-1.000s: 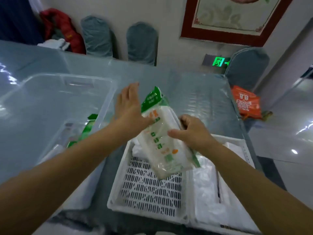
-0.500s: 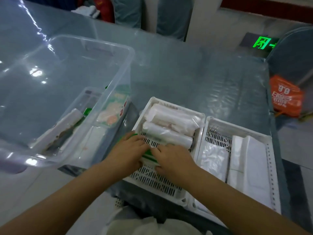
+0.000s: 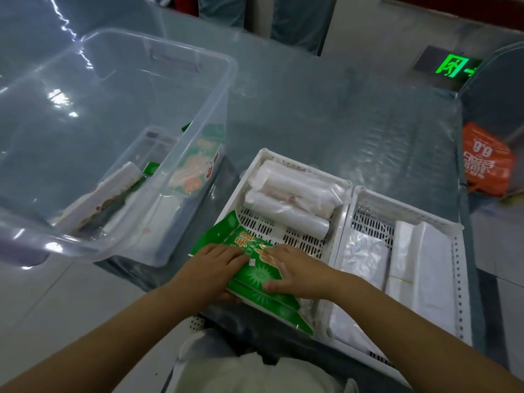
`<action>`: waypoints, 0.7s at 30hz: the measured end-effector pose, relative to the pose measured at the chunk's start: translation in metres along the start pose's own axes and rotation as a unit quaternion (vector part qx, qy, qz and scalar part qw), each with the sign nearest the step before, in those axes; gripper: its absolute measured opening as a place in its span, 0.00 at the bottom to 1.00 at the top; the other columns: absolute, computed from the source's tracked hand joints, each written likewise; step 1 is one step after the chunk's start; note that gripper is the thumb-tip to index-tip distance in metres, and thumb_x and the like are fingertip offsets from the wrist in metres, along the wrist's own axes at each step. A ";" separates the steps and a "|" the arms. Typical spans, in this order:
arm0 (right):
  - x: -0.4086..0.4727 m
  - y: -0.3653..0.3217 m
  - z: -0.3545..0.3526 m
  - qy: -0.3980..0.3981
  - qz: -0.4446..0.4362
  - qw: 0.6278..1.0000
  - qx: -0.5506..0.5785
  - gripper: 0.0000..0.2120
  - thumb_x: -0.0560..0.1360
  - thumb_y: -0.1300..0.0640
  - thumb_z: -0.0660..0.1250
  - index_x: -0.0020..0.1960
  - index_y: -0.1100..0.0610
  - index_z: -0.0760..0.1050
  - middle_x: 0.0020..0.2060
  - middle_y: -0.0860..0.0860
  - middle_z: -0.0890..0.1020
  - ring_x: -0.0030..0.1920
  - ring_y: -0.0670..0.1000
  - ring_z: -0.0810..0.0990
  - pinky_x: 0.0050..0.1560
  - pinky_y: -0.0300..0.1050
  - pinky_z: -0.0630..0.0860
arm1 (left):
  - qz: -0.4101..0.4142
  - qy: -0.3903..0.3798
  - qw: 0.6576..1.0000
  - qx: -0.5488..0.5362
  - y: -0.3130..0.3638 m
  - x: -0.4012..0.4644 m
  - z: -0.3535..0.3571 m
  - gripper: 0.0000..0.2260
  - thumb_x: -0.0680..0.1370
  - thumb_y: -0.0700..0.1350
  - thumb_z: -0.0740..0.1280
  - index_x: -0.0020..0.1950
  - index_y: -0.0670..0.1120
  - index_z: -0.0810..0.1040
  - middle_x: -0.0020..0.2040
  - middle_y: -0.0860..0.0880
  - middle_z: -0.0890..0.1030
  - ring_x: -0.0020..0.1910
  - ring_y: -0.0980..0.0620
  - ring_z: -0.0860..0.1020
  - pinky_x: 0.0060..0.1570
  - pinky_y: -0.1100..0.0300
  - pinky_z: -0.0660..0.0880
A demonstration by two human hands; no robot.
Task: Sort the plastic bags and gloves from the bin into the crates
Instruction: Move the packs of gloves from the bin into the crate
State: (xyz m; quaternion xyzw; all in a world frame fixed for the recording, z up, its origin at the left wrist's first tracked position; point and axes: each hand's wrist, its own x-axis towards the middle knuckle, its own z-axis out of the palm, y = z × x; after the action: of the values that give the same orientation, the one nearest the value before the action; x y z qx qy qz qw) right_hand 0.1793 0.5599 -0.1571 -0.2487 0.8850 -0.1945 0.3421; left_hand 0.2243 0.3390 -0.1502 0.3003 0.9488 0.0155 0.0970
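nearest the camera, pale cloth on the person's lap [image 3: 255, 373] at the bottom edge. both bare forearms reach forward. left hand [image 3: 211, 263] lies flat, fingers together, on the left part of a flat green printed plastic packet [image 3: 255, 275]; thumb hidden under the packet edge, so grip cannot tell. right hand [image 3: 297, 269] presses on the packet's right part, fingers spread over the top, thumb laid along its near side. hands are just beside each other, not touching.

the packet sits tilted over the near end of the left white perforated plastic crate [image 3: 286, 236], its near corner overhanging the crate's front edge. farther in the same crate, white rolls of plastic bags [image 3: 289, 199] lie side by side against the far wall.

touching it on the right, a second white perforated plastic crate [image 3: 459, 251] holds flat folded white plastic packs [image 3: 422, 268].

left of the crates, a large clear plastic bin [image 3: 158, 89] with a few flat packets [image 3: 192, 168] at its bottom, one with green and orange print.

all on a grey table under clear plastic sheet [image 3: 340, 123]. far right, an orange bag [image 3: 486, 160] off the table edge; beyond, a green exit sign [image 3: 452, 66].
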 end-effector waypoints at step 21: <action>0.010 0.020 -0.016 0.000 -0.005 1.000 -0.018 0.39 0.67 0.40 0.71 0.73 0.48 0.59 0.72 0.50 0.62 0.70 0.52 0.62 0.69 0.50 0.61 | -0.042 -0.016 0.999 -0.008 0.002 0.014 0.020 0.37 0.71 0.70 0.50 0.75 0.50 0.53 0.75 0.48 0.59 0.73 0.49 0.55 0.71 0.49 0.45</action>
State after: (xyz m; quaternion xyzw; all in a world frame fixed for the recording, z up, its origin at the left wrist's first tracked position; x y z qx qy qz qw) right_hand 0.1555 0.5730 -0.1613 -0.2593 0.8872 -0.1801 0.3364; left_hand 0.2180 0.3486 -0.1719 0.2592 0.9588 0.0141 0.1153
